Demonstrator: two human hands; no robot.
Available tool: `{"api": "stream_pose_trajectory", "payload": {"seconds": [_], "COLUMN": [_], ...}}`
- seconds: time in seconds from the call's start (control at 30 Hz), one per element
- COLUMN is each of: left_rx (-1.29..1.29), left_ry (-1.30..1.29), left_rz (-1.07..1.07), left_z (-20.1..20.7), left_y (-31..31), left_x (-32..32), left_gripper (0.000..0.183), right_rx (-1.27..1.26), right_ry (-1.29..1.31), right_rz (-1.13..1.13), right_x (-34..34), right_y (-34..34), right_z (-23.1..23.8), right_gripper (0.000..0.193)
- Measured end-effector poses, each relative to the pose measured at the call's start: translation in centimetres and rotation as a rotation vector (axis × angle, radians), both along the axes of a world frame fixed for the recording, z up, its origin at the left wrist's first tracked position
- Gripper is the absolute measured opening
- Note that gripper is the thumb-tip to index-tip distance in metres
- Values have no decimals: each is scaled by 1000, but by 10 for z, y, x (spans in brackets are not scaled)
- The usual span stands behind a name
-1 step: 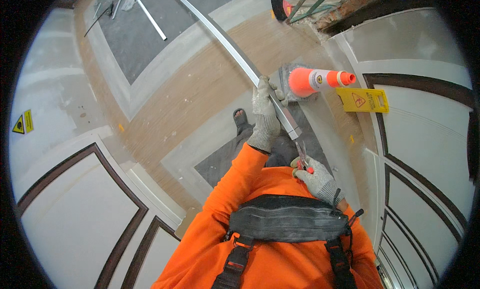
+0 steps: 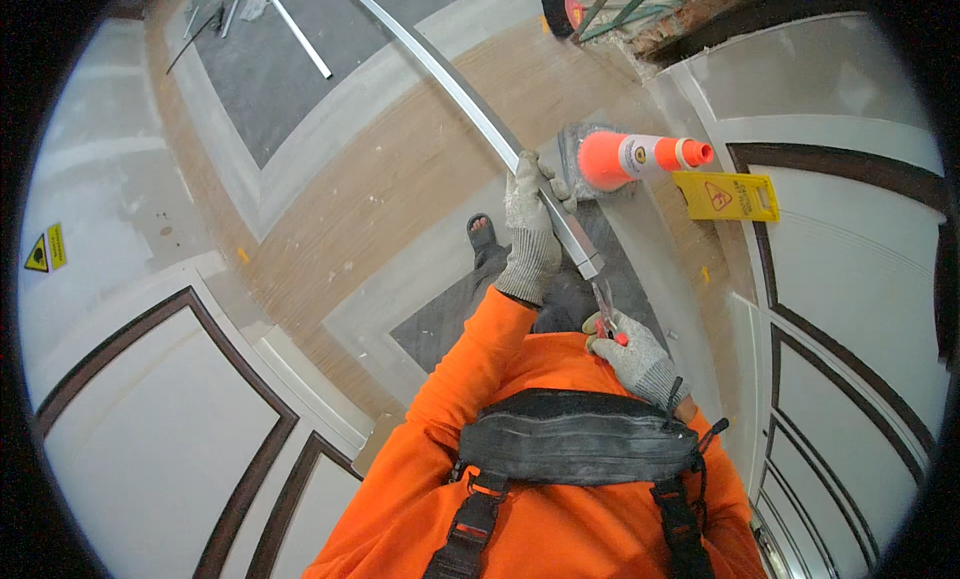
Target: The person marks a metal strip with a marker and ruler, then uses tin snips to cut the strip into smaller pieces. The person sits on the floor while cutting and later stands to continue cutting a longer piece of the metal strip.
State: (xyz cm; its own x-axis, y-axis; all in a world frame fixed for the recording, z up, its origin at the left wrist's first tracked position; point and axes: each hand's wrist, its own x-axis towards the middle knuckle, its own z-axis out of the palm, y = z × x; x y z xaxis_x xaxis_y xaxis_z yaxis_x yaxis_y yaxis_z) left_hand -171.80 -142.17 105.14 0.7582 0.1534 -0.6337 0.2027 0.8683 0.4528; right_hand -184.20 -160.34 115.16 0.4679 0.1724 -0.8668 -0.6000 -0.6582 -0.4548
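My left hand (image 2: pixel 530 214), in a pale knitted work glove, is wrapped round a long silvery metal channel (image 2: pixel 462 104) near its near end. The channel slants from the upper left down toward my body. In my gloved right hand (image 2: pixel 638 361), closed at waist height, is a pair of red-handled metal snips (image 2: pixel 604 299). Their jaws point up at the channel's near end; whether they touch it I cannot tell. My palm and fingers hide much of the handles.
An orange and white traffic cone (image 2: pixel 605 162) stands right of the channel, beside a yellow warning sign (image 2: pixel 727 197). White panels with dark brown trim (image 2: pixel 165 429) flank me. More metal strips (image 2: pixel 295 29) lie on the grey floor ahead. A black bag (image 2: pixel 575 439) hangs across my front.
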Motion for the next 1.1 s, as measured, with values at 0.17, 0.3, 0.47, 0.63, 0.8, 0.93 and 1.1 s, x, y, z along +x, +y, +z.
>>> {"api": "stream_pose_trajectory", "payload": {"seconds": [0.17,0.3,0.47,0.63,0.8,0.93,1.1], "left_rx": [58,50,79,141,136,140,156], "left_ry": [70,78,134,174,194,219,197], "left_rz": [-19,4,2,16,-13,-37,12], "left_z": [-4,-16,-20,-20,-28,-33,-47], "left_y": [1,1,1,-1,1,2,3], "left_x": [-3,-4,-1,3,0,1,-6], "left_gripper": [39,38,35,35,37,38,39], "right_rx": [-63,-57,-66,40,81,-56,-51], "right_ry": [-31,-86,-47,-17,66,54,62], "right_rz": [51,166,236,237,209,327,356], "right_x": [16,36,48,51,59,65,69], "right_y": [12,20,20,16,18,21,28], "right_z": [-4,-7,-13,-28,-31,-29,-32], "right_gripper": [28,27,26,27,27,26,24]}}
